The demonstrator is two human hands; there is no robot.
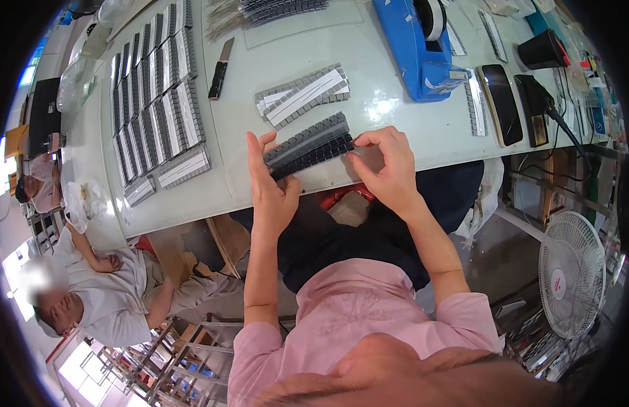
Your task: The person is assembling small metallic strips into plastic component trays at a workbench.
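Observation:
Above the table's near edge, a pair of dark grey toothed strips lies side by side between my two hands. My left hand holds their left end, its thumb below and its fingers along the far side. At the right end, my right hand pinches the nearer, blacker strip between thumb and fingertips. Just beyond them on the table lies a small crossed stack of grey toothed strips with white backing. What the curled fingers of each hand press on underneath is hidden.
Rows of similar grey-and-white strips cover the table's left side. A black-handled knife lies beyond my left hand. A blue tape dispenser, a phone and a black cup stand right. A seated person is at left, a fan at right.

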